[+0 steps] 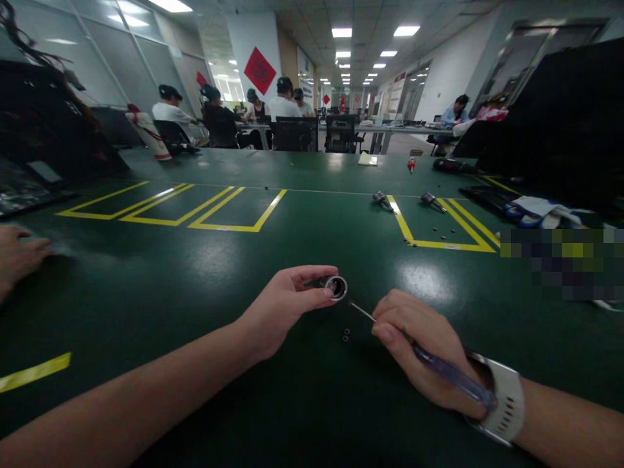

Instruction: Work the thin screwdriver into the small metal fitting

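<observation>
My left hand [287,305] pinches a small round metal part [336,286] between thumb and fingers, its open end facing me, just above the green table [205,260]. My right hand [414,344] grips a thin screwdriver with a clear blue handle [451,375]; its shaft tip points up-left toward the metal part, a short gap away. Two tiny dark screws [346,335] lie on the table between my hands. A white watch band [507,396] is on my right wrist.
Two similar metal parts [383,200] [433,202] lie near yellow floor-tape lines [439,244]. Gloves [541,211], a red-handled tool [412,164] and a pale pad [367,159] sit further back. Another person's hand [17,257] rests at the left edge. Several people sit at far tables.
</observation>
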Demonstrator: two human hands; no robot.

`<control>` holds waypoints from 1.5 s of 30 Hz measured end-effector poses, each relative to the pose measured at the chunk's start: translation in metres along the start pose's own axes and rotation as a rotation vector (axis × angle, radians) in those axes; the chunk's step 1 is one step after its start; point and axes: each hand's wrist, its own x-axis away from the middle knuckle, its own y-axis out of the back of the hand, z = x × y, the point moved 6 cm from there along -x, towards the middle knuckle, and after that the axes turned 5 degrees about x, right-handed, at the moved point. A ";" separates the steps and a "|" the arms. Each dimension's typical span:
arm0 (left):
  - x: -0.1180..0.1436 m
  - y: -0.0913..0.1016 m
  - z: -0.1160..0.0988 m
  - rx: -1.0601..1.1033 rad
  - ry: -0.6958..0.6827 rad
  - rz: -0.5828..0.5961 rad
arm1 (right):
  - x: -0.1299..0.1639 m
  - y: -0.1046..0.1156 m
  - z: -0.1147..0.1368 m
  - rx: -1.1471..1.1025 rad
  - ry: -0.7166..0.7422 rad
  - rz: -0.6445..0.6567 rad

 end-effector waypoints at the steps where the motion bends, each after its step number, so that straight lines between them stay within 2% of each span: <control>1: 0.001 -0.001 0.000 -0.014 -0.006 0.000 | -0.001 -0.001 0.001 0.003 0.013 0.010; 6: 0.005 -0.007 0.002 -0.065 -0.032 0.032 | -0.005 -0.009 0.004 0.049 0.014 0.086; 14: 0.011 -0.012 0.002 -0.106 -0.045 0.026 | -0.004 -0.014 0.005 0.081 0.038 0.116; 23: 0.008 -0.011 0.004 -0.162 -0.155 -0.041 | -0.003 -0.016 0.009 0.088 0.064 0.122; 33: 0.005 -0.009 0.003 -0.189 -0.173 -0.079 | -0.006 -0.019 0.013 0.205 0.056 0.091; 45: 0.005 -0.010 0.003 -0.170 -0.163 -0.078 | -0.006 -0.020 0.011 0.192 0.032 0.107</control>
